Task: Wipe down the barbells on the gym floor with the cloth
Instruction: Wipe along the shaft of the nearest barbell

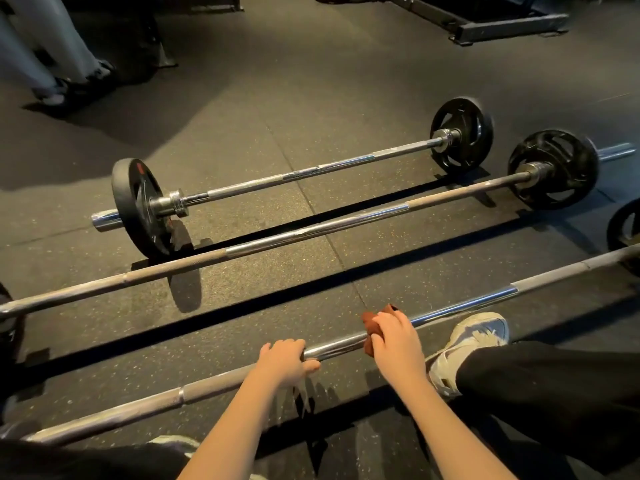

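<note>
- I have the nearest barbell (332, 349) lying on the gym floor (242, 133).
- The left hand (285, 360) is curled over this barbell's shaft, gripping it bare.
- The right hand (394, 341), just along the nearest barbell from the left, clamps a reddish-brown cloth (372, 325) around the shaft.
- Beyond the nearest barbell lie the middle barbell (311, 232) and, further off, the far barbell (294, 176), both carrying black plates (554, 168).
- A pale shoe (474, 337) sits just beside the nearest barbell, past the cloth.

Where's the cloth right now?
In the head view, lower centre: the reddish-brown cloth is bunched on the nearest barbell under the right hand, just right of the left hand.
</note>
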